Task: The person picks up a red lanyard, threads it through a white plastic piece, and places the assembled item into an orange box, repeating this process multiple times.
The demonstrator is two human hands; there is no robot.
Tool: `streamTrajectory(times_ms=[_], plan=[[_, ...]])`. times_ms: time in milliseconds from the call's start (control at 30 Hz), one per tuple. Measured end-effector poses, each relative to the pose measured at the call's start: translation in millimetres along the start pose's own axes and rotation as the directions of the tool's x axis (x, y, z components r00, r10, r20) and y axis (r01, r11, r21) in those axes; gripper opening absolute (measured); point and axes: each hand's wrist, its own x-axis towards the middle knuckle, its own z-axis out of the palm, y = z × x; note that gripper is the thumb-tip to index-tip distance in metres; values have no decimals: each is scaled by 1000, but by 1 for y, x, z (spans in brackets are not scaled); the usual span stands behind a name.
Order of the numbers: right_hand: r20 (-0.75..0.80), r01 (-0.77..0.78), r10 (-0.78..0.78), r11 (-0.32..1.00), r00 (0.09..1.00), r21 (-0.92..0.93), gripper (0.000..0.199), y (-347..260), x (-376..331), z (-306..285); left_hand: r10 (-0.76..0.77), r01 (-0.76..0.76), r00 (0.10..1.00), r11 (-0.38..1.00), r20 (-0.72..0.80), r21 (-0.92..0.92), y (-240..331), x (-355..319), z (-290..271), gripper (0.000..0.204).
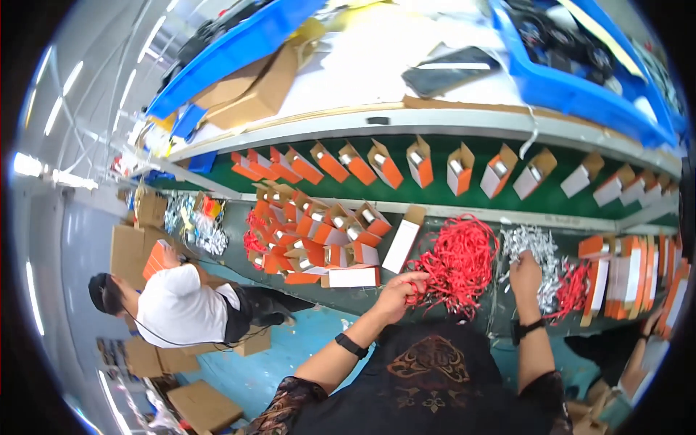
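Observation:
My left hand (397, 297) is closed at the near left edge of a tangled heap of red cords (460, 254), its fingertips pinching a red cord. My right hand (526, 281) reaches into a pile of silvery-white strips (535, 241) right of the heap. Its fingers are curled down and partly hidden, so what they grip cannot be made out. A smaller bunch of red cords (575, 288) lies just right of that hand. Left of the red heap, an open white-and-orange box (403, 243) leans toward several open orange boxes (312, 226) with pale contents.
A row of open orange boxes (388, 168) stands on the shelf behind the bench. Blue trays (580, 98) sit above it. More orange-and-white boxes (627, 275) stand at right, near another person's arm (638, 355). At left, a person in white (181, 304) holds an orange box.

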Motion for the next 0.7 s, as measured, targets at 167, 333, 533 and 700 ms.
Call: streamTrajectory(times_ms=[167, 333, 533, 700], plan=[[-15, 228, -290, 717, 957, 658, 8, -172, -34, -61, -63, 16, 998, 639, -32, -769, 0, 23, -14, 26], [-73, 751, -770, 591, 634, 293, 21, -275, -46, -27, 116, -51, 993, 561, 18, -826, 52, 19, 2, 10], [-209, 793, -794, 467, 571, 392, 23, -329, -42, -18, 60, -288, 954, 461, -294, -839, 122, 21, -65, 37], [91, 554, -647, 710, 757, 434, 21, -292, -27, 1, 227, -560, 804, 601, -550, -571, 263, 19, -169, 44]])
